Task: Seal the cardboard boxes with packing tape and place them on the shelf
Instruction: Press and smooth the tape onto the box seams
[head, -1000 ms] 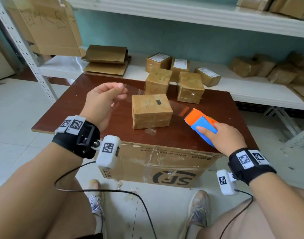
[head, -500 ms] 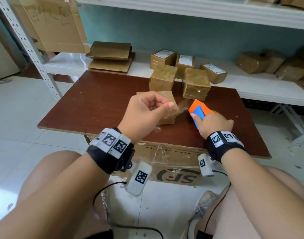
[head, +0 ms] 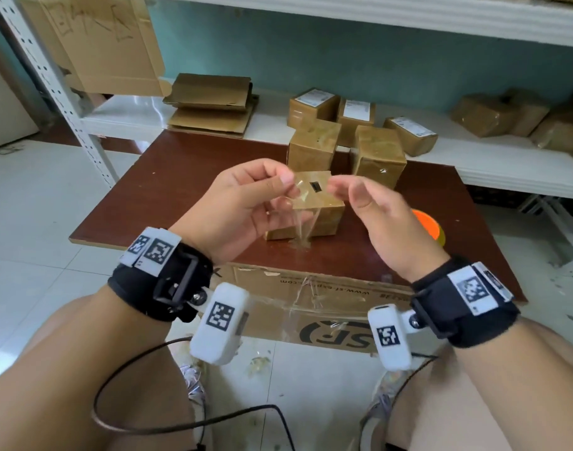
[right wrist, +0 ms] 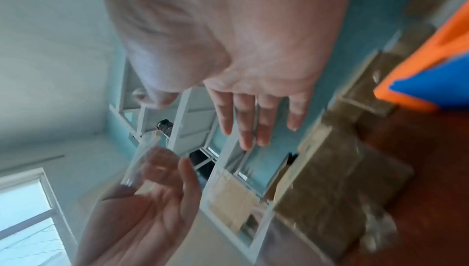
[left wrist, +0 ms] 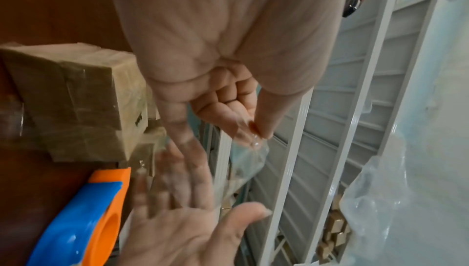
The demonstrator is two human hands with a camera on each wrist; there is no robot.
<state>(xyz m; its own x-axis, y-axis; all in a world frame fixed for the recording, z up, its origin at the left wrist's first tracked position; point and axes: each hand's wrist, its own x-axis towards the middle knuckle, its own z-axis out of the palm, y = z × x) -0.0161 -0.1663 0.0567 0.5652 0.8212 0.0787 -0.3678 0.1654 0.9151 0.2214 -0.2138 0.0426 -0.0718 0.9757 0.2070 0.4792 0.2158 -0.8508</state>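
Observation:
A small tape-wrapped cardboard box [head: 324, 206] sits mid-table on the brown board [head: 168, 183]. Above it my left hand [head: 286, 185] pinches the top of a clear tape strip [head: 297, 219] between thumb and forefinger; the strip hangs down to the board in front of the box. My right hand [head: 339, 190] hovers just right of the pinch, fingers straight and holding nothing. The orange and blue tape dispenser [head: 426, 222] lies on the board behind my right wrist. The left wrist view shows the pinch on the tape [left wrist: 253, 137], the right wrist view the spread fingers [right wrist: 251, 127].
Two sealed boxes [head: 313, 144] [head: 379, 154] stand behind the near one. Labelled boxes [head: 314, 104] and flattened cardboard [head: 210, 102] lie on the white shelf [head: 125, 115]. A large printed carton [head: 311, 307] carries the board. A perforated shelf post [head: 51, 86] rises at left.
My right hand let go of the dispenser and rose to the left hand. The left hand came up over the box, still pinching the tape strip.

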